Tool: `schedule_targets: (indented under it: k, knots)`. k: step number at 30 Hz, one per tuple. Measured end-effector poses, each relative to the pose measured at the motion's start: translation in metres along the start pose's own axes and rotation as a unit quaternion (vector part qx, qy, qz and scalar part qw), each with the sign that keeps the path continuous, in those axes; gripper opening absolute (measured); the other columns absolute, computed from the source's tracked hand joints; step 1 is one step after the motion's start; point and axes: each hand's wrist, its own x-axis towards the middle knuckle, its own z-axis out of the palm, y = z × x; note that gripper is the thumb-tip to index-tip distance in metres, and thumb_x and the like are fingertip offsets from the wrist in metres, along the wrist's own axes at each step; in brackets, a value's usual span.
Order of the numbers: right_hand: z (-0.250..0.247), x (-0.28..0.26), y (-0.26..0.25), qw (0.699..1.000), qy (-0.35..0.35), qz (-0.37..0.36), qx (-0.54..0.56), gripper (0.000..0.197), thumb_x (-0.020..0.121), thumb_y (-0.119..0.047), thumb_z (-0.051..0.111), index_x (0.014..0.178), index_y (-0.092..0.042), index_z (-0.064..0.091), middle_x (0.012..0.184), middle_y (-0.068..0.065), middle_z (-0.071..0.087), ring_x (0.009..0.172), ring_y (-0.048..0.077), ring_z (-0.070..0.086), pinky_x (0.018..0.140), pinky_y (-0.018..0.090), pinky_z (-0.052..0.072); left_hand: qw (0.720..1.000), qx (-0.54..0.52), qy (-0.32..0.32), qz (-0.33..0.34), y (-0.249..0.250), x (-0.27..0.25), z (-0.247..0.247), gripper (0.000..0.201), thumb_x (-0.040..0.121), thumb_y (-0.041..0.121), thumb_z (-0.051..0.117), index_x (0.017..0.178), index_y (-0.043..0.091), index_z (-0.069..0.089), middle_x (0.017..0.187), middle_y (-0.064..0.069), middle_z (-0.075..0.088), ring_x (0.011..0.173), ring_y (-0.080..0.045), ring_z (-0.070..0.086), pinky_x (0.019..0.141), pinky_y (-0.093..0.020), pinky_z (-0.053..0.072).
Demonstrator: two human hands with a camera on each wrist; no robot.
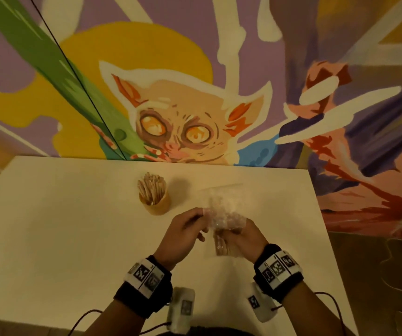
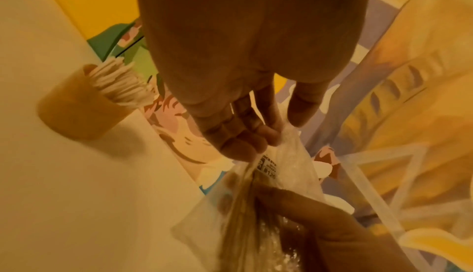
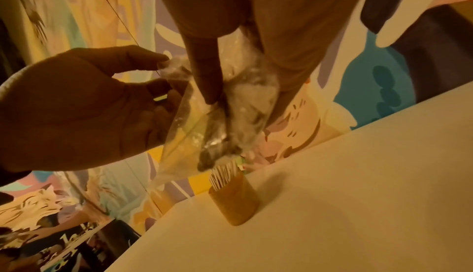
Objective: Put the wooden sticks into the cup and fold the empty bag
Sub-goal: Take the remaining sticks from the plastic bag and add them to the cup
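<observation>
A tan cup (image 1: pixel 156 202) (image 2: pixel 74 108) (image 3: pixel 236 199) stands upright on the white table (image 1: pixel 74 238), filled with several wooden sticks (image 1: pixel 152 187) (image 2: pixel 120 86) (image 3: pixel 224 172). Nearer to me, both hands hold a crumpled clear plastic bag (image 1: pixel 224 214) (image 2: pixel 279 167) (image 3: pixel 230 102) above the table. My left hand (image 1: pixel 183 235) (image 3: pixel 84 104) pinches the bag's left edge between thumb and fingers. My right hand (image 1: pixel 241 236) (image 2: pixel 320 225) grips the bag from the right, fingers curled round it. I cannot tell whether any sticks are inside the bag.
The table's far edge meets a colourful painted wall (image 1: pixel 195 93). The table's right edge (image 1: pixel 326 238) drops to a dark floor. Bare tabletop lies left of the cup and in front of my hands. Cables hang from both wrist bands.
</observation>
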Motion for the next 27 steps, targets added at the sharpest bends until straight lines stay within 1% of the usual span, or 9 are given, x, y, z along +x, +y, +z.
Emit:
schedule_targets:
  k: [4,7,10,11,13,16,18,23,27]
  knots:
    - [0.018,0.009,-0.022,0.997,-0.025,-0.052,-0.047,0.020,0.086,-0.011,0.068,0.100,-0.025,0.074,0.100,0.001,0.076,0.094,0.013,0.072,0.082,0.027,0.057,0.990,0.130,-0.031,0.043,0.011,0.004,-0.025,0.025,0.091,0.046,0.067,0.105,0.027,0.077,0.099,0.002,0.076,0.078,-0.015,0.066,0.067,-0.036,0.057]
    - [0.028,0.017,-0.035,0.999,-0.028,-0.034,-0.013,0.021,0.086,-0.005,0.070,0.102,-0.017,0.073,0.097,0.001,0.076,0.087,0.009,0.071,0.077,0.025,0.055,0.989,0.132,-0.049,0.050,0.019,0.009,-0.044,0.017,0.093,0.035,0.069,0.104,0.027,0.078,0.099,0.010,0.078,0.075,-0.004,0.068,0.065,-0.027,0.057]
    - [0.039,0.022,-0.045,0.995,-0.050,0.019,0.081,0.019,0.090,-0.008,0.067,0.108,-0.004,0.071,0.077,0.002,0.065,0.057,0.002,0.054,0.056,0.018,0.041,0.990,0.129,-0.047,0.033,0.025,0.017,-0.063,0.012,0.093,0.031,0.069,0.093,0.024,0.079,0.076,0.011,0.075,0.066,-0.006,0.062,0.063,-0.027,0.054]
    - [0.042,0.024,-0.047,0.992,-0.054,0.039,0.108,0.025,0.088,-0.012,0.066,0.111,-0.002,0.070,0.078,0.008,0.062,0.058,0.005,0.051,0.056,0.019,0.039,0.990,0.130,-0.052,0.026,0.026,0.019,-0.069,0.011,0.093,0.031,0.069,0.089,0.027,0.079,0.070,0.012,0.072,0.064,-0.006,0.061,0.062,-0.025,0.054]
    - [0.045,0.028,-0.051,0.976,-0.073,0.086,0.185,0.034,0.085,-0.010,0.061,0.116,-0.001,0.068,0.095,0.016,0.065,0.079,0.018,0.061,0.069,0.028,0.046,0.990,0.121,-0.066,0.017,0.030,0.022,-0.078,0.013,0.093,0.030,0.068,0.085,0.031,0.078,0.064,0.013,0.069,0.063,-0.006,0.059,0.062,-0.022,0.053]
    - [0.049,0.031,-0.057,0.944,-0.085,0.124,0.293,0.043,0.079,-0.006,0.059,0.121,0.005,0.064,0.109,0.020,0.064,0.096,0.032,0.061,0.076,0.038,0.049,0.994,0.087,-0.068,-0.001,0.033,0.027,-0.090,0.016,0.094,0.028,0.067,0.089,0.022,0.081,0.061,0.009,0.063,0.064,-0.010,0.057,0.063,-0.020,0.051]
    - [0.052,0.031,-0.061,0.937,-0.080,0.112,0.320,0.042,0.085,-0.008,0.059,0.124,0.006,0.061,0.113,0.021,0.065,0.102,0.035,0.062,0.080,0.040,0.051,0.996,0.055,-0.069,-0.012,0.034,0.029,-0.097,0.019,0.095,0.026,0.066,0.089,0.015,0.081,0.063,0.005,0.060,0.066,-0.013,0.056,0.066,-0.025,0.051]
    - [0.064,0.033,-0.070,0.944,-0.059,0.074,0.316,0.028,0.091,-0.014,0.055,0.112,0.000,0.069,0.100,0.014,0.075,0.092,0.025,0.072,0.074,0.034,0.059,0.996,0.016,-0.087,-0.008,0.040,0.031,-0.107,0.024,0.095,0.024,0.066,0.092,0.004,0.079,0.066,0.007,0.065,0.067,-0.014,0.056,0.066,-0.028,0.048]
    - [0.072,0.039,-0.075,0.977,-0.027,0.050,0.207,0.026,0.096,-0.012,0.057,0.112,0.005,0.068,0.098,0.020,0.072,0.087,0.026,0.069,0.071,0.030,0.055,0.993,0.034,-0.109,0.004,0.043,0.029,-0.111,0.022,0.096,0.027,0.065,0.091,0.011,0.080,0.076,0.001,0.072,0.069,-0.017,0.057,0.066,-0.031,0.047]
